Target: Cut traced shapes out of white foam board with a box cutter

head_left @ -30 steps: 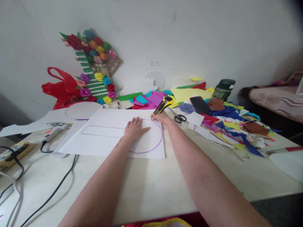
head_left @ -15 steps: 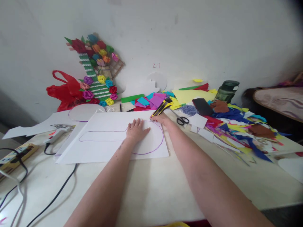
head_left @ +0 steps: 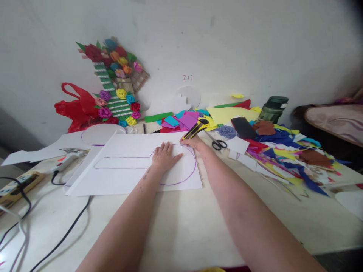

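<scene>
A white board (head_left: 121,183) lies on the table, with a purple outline drawn on it: a long narrow strip joined to a large round shape. My left hand (head_left: 163,155) rests flat on the board, fingers spread, over the left part of the round shape. In my right hand (head_left: 192,142) is a yellow and black utility knife (head_left: 195,129), tilted up to the right. Its tip end meets the board near the top of the round outline; the blade itself is too small to make out.
Black-handled scissors (head_left: 219,144), a phone (head_left: 243,127) and a green bottle (head_left: 273,109) lie right of the board among colourful scraps (head_left: 295,151). To the left are a glue gun (head_left: 66,160), a power strip (head_left: 21,185) and cables. Paper flowers (head_left: 119,94) stand against the wall.
Hardly anything differs. My left hand has shifted very slightly to the right on the board, and the view has moved a little. The knife stays at the top of the round outline.
</scene>
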The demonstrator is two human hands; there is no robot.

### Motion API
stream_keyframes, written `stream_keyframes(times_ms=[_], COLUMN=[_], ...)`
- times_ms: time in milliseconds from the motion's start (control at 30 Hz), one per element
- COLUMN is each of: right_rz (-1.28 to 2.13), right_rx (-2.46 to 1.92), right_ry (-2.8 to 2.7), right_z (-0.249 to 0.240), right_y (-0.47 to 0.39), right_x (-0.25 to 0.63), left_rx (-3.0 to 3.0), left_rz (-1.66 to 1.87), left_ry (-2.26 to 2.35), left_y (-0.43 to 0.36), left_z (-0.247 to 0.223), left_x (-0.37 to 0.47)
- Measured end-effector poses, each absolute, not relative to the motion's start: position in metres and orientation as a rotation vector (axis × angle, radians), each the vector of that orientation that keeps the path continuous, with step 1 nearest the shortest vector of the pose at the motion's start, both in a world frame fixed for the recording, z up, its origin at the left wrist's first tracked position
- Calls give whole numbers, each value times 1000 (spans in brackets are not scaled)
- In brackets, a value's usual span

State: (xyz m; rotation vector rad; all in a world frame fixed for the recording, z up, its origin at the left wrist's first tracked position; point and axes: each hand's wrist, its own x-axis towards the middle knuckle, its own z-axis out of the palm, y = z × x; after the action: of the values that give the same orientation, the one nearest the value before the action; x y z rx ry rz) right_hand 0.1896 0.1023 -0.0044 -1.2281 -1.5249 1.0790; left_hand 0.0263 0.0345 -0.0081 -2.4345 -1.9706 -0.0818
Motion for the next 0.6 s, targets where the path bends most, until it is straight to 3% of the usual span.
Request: stream_keyframes(times_ms=[600], right_rz=[1152], right_rx=[-1148], right_ry=[-1540], right_z=[-5], right_y=[98], right_x=[195], left_rx=[-2450], left_rz=[-65], left_ry=[-1961], left_y=[36], left_z=[-11], left_x=[24])
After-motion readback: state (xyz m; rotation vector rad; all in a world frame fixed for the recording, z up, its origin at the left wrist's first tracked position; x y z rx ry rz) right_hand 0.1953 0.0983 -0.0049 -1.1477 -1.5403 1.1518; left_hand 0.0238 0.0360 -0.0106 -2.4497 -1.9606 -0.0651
